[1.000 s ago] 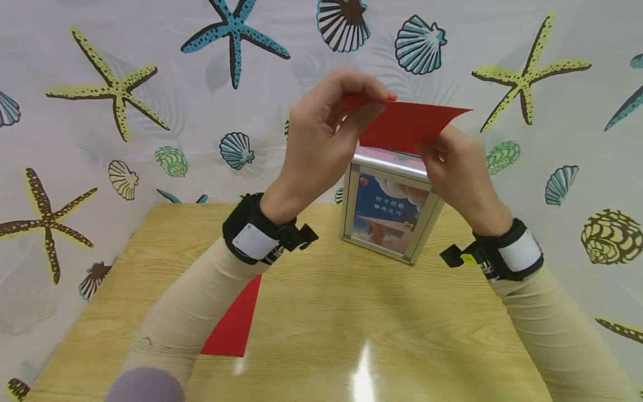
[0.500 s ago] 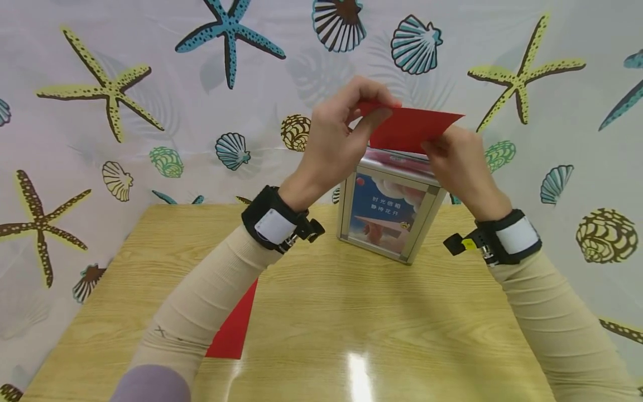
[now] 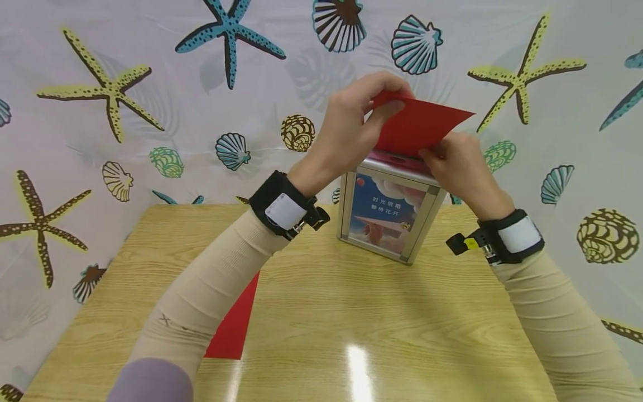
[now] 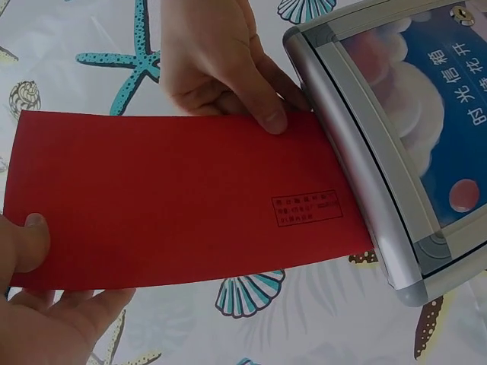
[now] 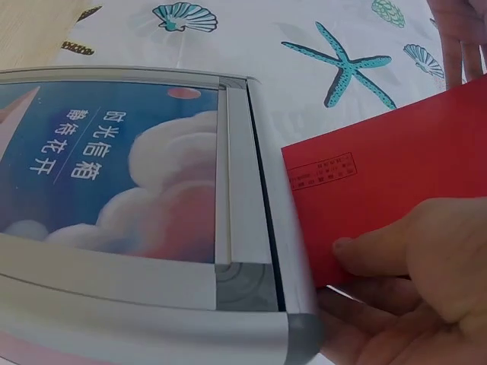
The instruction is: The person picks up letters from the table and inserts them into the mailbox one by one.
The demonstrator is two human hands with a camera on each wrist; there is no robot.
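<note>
A red paper envelope [image 3: 422,125] with a small printed block stands over the top of a metal-framed box [image 3: 424,226]. My left hand [image 3: 354,120] pinches the envelope's upper end, thumb on the near face. Near the lower end, my right hand [image 3: 464,170] pinches it between thumb and fingers, close beside the box's top edge. In the left wrist view the envelope [image 4: 167,205] meets the rounded metal edge of the box [image 4: 342,152]. That edge hides whether its end enters the slot. The right wrist view shows my right thumb [image 5: 380,251] flat on the red paper.
Another red paper piece [image 3: 233,329] lies on the wooden table [image 3: 321,312], partly covered by my left forearm. Behind the table hangs a white cloth [image 3: 191,100] with starfish and shell prints. The box bears a blue picture panel with Chinese characters.
My left hand has moved right with the envelope's upper end, and the envelope shows more of its near face. My right hand has barely shifted. The box stays in place on the table.
</note>
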